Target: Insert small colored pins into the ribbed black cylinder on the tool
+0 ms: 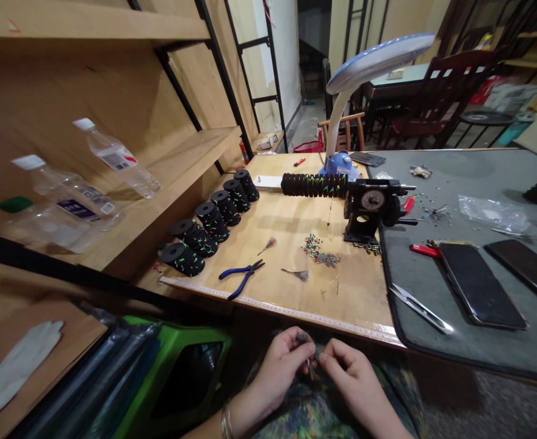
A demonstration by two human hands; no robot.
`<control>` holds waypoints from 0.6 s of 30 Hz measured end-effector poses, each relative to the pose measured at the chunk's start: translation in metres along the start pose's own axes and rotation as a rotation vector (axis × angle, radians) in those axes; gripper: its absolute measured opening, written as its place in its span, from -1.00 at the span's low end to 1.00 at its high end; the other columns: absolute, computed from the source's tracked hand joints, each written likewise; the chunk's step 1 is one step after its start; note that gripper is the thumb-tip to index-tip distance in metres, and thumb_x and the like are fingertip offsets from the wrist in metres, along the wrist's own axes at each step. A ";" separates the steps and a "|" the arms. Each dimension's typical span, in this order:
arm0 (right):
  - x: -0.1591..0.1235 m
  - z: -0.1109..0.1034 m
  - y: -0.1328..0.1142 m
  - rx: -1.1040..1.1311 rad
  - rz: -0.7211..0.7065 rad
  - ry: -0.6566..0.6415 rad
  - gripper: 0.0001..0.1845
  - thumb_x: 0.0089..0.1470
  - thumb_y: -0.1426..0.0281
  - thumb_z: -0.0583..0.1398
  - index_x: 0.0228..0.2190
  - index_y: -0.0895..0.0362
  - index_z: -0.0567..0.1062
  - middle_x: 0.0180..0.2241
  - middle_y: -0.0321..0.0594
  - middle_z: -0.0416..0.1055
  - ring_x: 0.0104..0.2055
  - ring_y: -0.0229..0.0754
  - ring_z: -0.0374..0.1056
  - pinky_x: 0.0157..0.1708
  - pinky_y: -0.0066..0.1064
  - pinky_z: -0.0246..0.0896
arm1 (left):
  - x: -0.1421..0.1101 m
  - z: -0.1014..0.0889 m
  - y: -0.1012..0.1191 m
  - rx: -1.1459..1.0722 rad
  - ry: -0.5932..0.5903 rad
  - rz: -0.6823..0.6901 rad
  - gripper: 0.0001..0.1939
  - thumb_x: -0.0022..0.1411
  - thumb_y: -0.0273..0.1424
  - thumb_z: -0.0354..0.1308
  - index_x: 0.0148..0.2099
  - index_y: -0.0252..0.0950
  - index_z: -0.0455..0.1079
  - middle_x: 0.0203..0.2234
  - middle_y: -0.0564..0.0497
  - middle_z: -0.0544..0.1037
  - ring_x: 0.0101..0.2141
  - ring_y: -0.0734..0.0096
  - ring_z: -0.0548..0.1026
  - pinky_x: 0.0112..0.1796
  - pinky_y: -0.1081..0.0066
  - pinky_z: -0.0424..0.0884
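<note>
Close to my lap, my left hand (pixel 283 364) pinches a small grey bundle (pixel 302 337) with a thin stem below the fingers. Beside it, my right hand (pixel 349 371) has thumb and fingers pressed together; whatever they hold is too small to make out. On the wooden table top (pixel 268 286) ahead lie two similar fine-stranded bundles, one with an orange tip (pixel 268 244) and one grey (pixel 299 274). Blue-handled pliers (pixel 241 277) rest open to their left. Small coloured beads (pixel 313 247) and a heap of tiny metal pieces (pixel 329 260) lie farther right.
Several black spools (pixel 212 221) line the table's left edge. At the back stand a black winding device (pixel 371 204) with a ribbed black roll (pixel 314 184) and a lamp (pixel 339 161). Tweezers (pixel 421 310) and a phone (pixel 481 283) lie on the grey mat (pixel 406 262). Bottles (pixel 117 158) occupy the left shelf.
</note>
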State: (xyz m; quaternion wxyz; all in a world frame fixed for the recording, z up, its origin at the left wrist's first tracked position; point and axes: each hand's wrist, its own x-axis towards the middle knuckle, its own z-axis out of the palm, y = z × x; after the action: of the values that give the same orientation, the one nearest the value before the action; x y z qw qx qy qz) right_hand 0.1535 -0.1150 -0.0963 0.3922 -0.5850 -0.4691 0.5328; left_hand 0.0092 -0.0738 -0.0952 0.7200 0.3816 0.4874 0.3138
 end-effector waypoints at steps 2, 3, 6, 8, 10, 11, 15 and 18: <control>0.000 0.000 -0.001 -0.016 0.001 -0.018 -0.65 0.03 0.19 0.12 -0.65 0.09 0.23 -0.63 -0.40 0.14 -0.52 -0.27 0.06 -0.50 -0.45 -0.02 | 0.000 0.001 0.002 0.035 0.006 0.016 -0.84 -0.01 -0.37 0.25 -0.44 -0.33 0.34 -0.63 0.14 0.38 -0.63 0.59 0.28 -0.56 0.53 0.18; 0.001 0.001 -0.002 -0.021 0.002 -0.025 -0.65 0.03 0.19 0.12 -0.65 0.09 0.22 -0.63 -0.40 0.13 -0.52 -0.27 0.05 -0.50 -0.45 -0.03 | 0.000 0.001 0.003 0.038 0.010 0.018 -0.84 -0.01 -0.36 0.25 -0.44 -0.33 0.33 -0.63 0.15 0.37 -0.64 0.60 0.26 -0.57 0.53 0.17; 0.001 0.002 -0.003 -0.023 0.005 -0.035 -0.66 0.04 0.19 0.11 -0.65 0.08 0.21 -0.63 -0.41 0.09 -0.52 -0.27 0.02 -0.50 -0.44 -0.07 | -0.001 0.002 0.005 0.020 0.011 0.006 -0.82 -0.02 -0.35 0.25 -0.44 -0.33 0.33 -0.62 0.15 0.36 -0.64 0.61 0.24 -0.57 0.53 0.15; 0.000 0.002 -0.003 -0.009 0.009 -0.037 -0.65 0.03 0.19 0.11 -0.65 0.07 0.20 -0.63 -0.41 0.09 -0.52 -0.27 0.02 -0.50 -0.45 -0.07 | -0.001 0.002 0.005 0.007 0.005 -0.004 -0.81 -0.02 -0.35 0.25 -0.43 -0.33 0.33 -0.62 0.15 0.36 -0.63 0.61 0.24 -0.56 0.53 0.16; 0.000 0.002 -0.002 0.005 0.011 -0.036 -0.65 0.03 0.19 0.12 -0.66 0.07 0.20 -0.63 -0.41 0.10 -0.52 -0.27 0.02 -0.50 -0.45 -0.07 | -0.002 0.002 0.005 0.002 0.001 -0.008 -0.81 -0.02 -0.35 0.25 -0.43 -0.33 0.32 -0.62 0.15 0.36 -0.63 0.60 0.24 -0.56 0.53 0.16; 0.000 0.002 -0.001 0.006 0.010 -0.035 -0.66 0.03 0.20 0.12 -0.66 0.07 0.21 -0.63 -0.41 0.10 -0.52 -0.27 0.02 -0.51 -0.45 -0.07 | -0.001 0.001 0.004 0.003 0.002 -0.007 -0.81 -0.01 -0.35 0.25 -0.43 -0.33 0.32 -0.61 0.15 0.36 -0.63 0.60 0.24 -0.56 0.53 0.16; 0.001 0.002 0.002 -0.007 0.001 -0.039 -0.67 0.05 0.22 0.10 -0.65 0.08 0.22 -0.63 -0.40 0.11 -0.52 -0.27 0.02 -0.51 -0.45 -0.07 | -0.001 0.001 0.005 0.030 -0.006 0.004 -0.81 0.00 -0.34 0.25 -0.42 -0.33 0.33 -0.62 0.15 0.37 -0.63 0.60 0.25 -0.56 0.52 0.16; 0.002 0.002 0.003 -0.012 0.008 -0.030 -0.66 0.06 0.21 0.10 -0.65 0.08 0.21 -0.63 -0.41 0.11 -0.53 -0.27 0.02 -0.51 -0.45 -0.06 | -0.002 0.001 0.005 0.046 -0.004 0.004 -0.79 0.00 -0.32 0.26 -0.42 -0.33 0.33 -0.62 0.15 0.37 -0.63 0.59 0.26 -0.56 0.52 0.16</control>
State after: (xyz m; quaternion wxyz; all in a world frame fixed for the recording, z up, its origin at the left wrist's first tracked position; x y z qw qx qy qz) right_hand 0.1515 -0.1135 -0.0997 0.3794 -0.5810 -0.4760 0.5403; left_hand 0.0093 -0.0728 -0.0897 0.7116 0.3995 0.4922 0.3030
